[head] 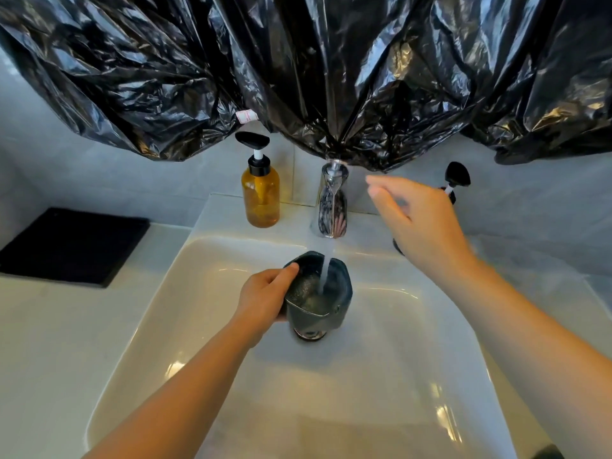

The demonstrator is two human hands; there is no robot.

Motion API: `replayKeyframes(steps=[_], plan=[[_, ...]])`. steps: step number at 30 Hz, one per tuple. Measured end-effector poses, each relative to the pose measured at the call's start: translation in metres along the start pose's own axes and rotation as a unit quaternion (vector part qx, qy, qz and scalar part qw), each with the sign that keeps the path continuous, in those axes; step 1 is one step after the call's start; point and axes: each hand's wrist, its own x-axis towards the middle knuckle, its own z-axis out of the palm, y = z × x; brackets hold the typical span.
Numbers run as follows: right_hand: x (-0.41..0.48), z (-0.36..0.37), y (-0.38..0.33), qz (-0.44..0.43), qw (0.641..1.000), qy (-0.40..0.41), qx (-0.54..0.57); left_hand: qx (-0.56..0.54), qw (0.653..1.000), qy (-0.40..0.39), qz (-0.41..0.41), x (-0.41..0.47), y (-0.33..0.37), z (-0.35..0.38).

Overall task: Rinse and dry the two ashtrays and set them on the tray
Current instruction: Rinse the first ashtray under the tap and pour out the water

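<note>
A dark, angular ashtray point(334, 309) is held over the white sink basin point(205, 313), under the running stream from the chrome faucet point(331, 207). Water pools inside it. My left hand point(265, 299) grips its left rim, thumb on top. My right hand point(417, 223) hovers in the air to the right of the faucet, fingers relaxed and holding nothing. A black flat tray point(73, 246) lies on the counter at the left. A dark round object point(397, 246), partly hidden behind my right hand, sits on the sink's right edge.
An amber pump bottle point(261, 197) stands left of the faucet. Another black pump head point(457, 177) shows behind my right hand. Black plastic sheeting point(298, 67) hangs over the wall above the sink. The drain point(309, 334) lies just below the ashtray.
</note>
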Motion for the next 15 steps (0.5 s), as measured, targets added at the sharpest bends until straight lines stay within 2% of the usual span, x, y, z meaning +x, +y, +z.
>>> replayKeyframes(steps=[5, 8, 9, 11, 13, 15], plan=[[-0.046, 0.028, 0.035, 0.088, 0.995, -0.048, 0.002, 0.008, 1.000, 0.023, 0.015, 0.007, -0.013, -0.008], [-0.062, 0.058, 0.047, 0.184, 0.975, -0.104, 0.067, -0.003, 0.999, 0.029, 0.028, 0.015, -0.021, -0.005], [-0.064, 0.068, 0.048, 0.232, 0.958, -0.126, 0.115, -0.010, 0.999, 0.030, 0.038, 0.018, -0.026, -0.003], [-0.067, 0.084, 0.047, 0.311, 0.900, -0.176, 0.252, -0.015, 0.997, 0.033, 0.062, 0.023, -0.035, 0.001], [-0.068, 0.096, 0.045, 0.322, 0.854, -0.205, 0.354, -0.023, 0.995, 0.037, 0.087, 0.029, -0.042, 0.004], [-0.068, 0.105, 0.049, 0.315, 0.843, -0.197, 0.390, -0.023, 0.993, 0.031, 0.110, 0.035, -0.045, 0.004]])
